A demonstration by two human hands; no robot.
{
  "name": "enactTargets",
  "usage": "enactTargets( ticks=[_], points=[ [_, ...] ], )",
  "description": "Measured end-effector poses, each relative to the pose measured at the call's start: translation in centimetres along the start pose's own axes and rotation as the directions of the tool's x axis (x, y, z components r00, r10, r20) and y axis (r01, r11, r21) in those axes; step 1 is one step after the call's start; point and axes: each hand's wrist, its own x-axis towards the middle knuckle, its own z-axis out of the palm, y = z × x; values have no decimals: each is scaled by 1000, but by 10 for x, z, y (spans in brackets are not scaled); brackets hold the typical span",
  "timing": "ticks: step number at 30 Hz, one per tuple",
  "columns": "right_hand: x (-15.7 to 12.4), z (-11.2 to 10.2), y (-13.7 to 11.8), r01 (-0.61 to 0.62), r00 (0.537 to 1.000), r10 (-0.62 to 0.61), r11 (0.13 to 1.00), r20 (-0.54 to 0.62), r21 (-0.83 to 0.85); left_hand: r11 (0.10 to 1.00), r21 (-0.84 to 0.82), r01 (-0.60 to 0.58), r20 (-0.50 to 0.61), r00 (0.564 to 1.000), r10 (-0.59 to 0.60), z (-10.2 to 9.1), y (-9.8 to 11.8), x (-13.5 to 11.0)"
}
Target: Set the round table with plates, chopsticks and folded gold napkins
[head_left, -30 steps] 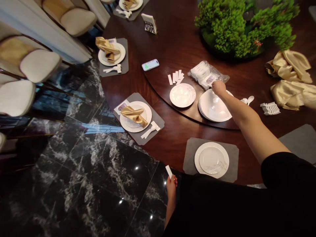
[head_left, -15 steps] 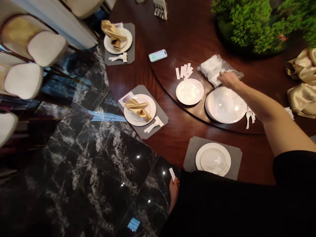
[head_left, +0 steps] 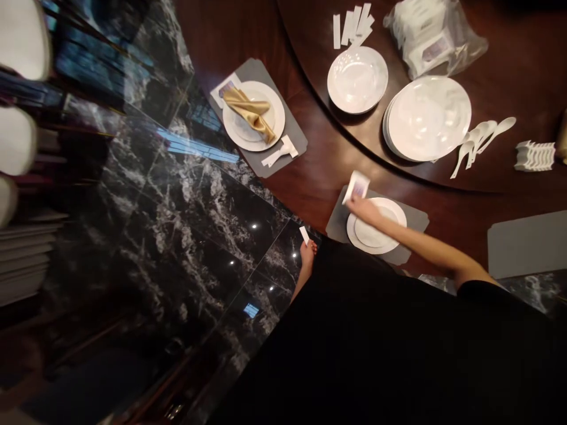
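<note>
My right hand (head_left: 364, 211) grips a white packet with a printed picture (head_left: 358, 184), over the upper left corner of a grey placemat (head_left: 337, 221). Below my wrist, a small plate on a larger white plate (head_left: 370, 236) is partly covered by my forearm. Down by my side, past the table edge, my left hand (head_left: 307, 254) is closed round a narrow flat white strip (head_left: 303, 234). Farther off, a clear plastic bag of similar packets (head_left: 432, 41) lies behind a stack of large white plates (head_left: 427, 118).
To the left is a placemat (head_left: 261, 165) bearing plates, a folded gold napkin (head_left: 252, 112) and a white spoon. The turntable holds a white dish (head_left: 358, 79), loose white strips (head_left: 349, 26), several spoons (head_left: 473, 141) and a row of white rests (head_left: 535, 156). Chairs (head_left: 22, 41) stand left.
My right hand has left the plastic bag and come down to the near placemat with a packet. My left hand keeps the strip. The view has tilted downward.
</note>
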Motion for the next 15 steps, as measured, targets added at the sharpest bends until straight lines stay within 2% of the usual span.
enactTargets(
  ticks=[2, 3, 4, 6, 9, 13, 15],
  points=[
    [-8, 82, -38, 101, 982, -101, 995, 159, 7, 1000, -7, -21, 14, 1000, 21, 4, -2, -1],
    [-10, 115, -49, 175, 959, -165, 984, 232, -20, 999, -12, -35, 25, 999, 35, 6, -3, -1],
    [-12, 143, -56, 214, 943, -196, 976, 270, -38, 999, -16, -50, 37, 998, 51, 7, -5, -2],
    [-12, 181, -59, 226, 934, -199, 972, 298, -60, 997, -15, -71, 48, 996, 72, 9, -7, -3],
    [-8, 205, -52, 192, 950, -172, 980, 261, -55, 997, 9, -76, 61, 995, 75, 9, -9, -2],
    [5, 208, -48, 182, 981, -172, 976, 92, -117, 996, 28, -81, 107, 991, 78, 12, -6, -1],
    [13, 207, -48, 148, 988, -140, 978, 59, -150, 996, 33, -83, 118, 990, 78, 13, -3, -2]
  ],
)
